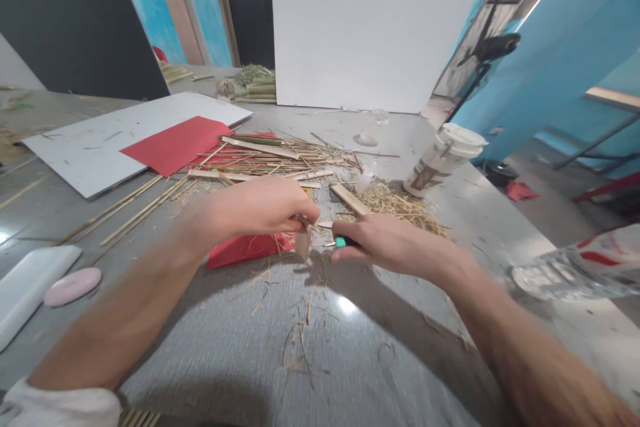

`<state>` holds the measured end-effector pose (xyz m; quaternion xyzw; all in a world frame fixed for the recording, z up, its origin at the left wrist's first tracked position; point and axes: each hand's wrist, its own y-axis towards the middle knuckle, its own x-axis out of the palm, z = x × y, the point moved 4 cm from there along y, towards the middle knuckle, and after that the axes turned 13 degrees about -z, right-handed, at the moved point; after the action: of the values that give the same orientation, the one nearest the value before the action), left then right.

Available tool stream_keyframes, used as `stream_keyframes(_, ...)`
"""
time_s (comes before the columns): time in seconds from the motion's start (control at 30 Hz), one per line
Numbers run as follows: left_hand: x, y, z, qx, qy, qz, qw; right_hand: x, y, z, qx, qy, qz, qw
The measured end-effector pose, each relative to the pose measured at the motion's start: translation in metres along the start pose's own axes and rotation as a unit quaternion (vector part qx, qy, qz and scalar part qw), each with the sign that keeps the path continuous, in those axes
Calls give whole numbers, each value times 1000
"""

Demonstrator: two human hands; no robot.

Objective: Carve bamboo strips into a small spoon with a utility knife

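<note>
My left hand [280, 205] is closed, pinching a small flat pale strip [303, 245], perhaps bamboo or wood, that hangs down toward the table. Just to the right, my right hand [373, 238] is wrapped round a small tool [341, 242] with a green and black handle. Its thin metal tip points left at the strip, and a small gap shows between them; most of the handle is hidden in the hand. Beneath and behind my left hand lies a red sheet [245, 250]. A wider pale slat [350, 199] rests behind my right hand.
Behind the hands lie a pile of dry straw stalks [280, 159], loose shavings [400, 203], a red card [177, 145] and a white board [125, 130]. A white tub [443, 159] and a plastic bottle [575, 267] stand or lie right; a pink oval object [73, 286] is left.
</note>
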<state>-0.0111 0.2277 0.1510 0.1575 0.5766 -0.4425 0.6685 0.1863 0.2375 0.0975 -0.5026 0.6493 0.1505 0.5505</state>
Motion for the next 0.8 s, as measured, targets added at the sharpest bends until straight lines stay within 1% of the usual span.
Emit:
stream_keyframes(0.1, 1, 1, 2, 0, 2, 20, 1000, 0, -2, -5, -14, 45, -10, 999)
stream_keyframes(0.23, 3, 1, 6, 5, -11, 28, 1000, 1, -7, -8, -1, 89, -42, 995)
stream_keyframes(0.3, 4, 2, 7, 13, -18, 27, 999, -1, -10, -9, 0, 110, -45, 993)
stream_keyframes(0.43, 4, 3, 7, 14, -11, 13, 1000, -6, -10, -12, -34, 125, -53, 990)
stream_keyframes(0.53, 3, 3, 5, -1, 7, 3, 1000, -8, -5, -13, -44, 119, -33, 991)
stream_keyframes(0.7, 3, 4, 3, -36, 24, -21, 999, -6, 5, -11, -46, 99, 4, 994)
stream_keyframes(0.8, 4, 4, 0, -32, 20, -17, 999, -3, 11, -7, -50, 117, 18, 992)
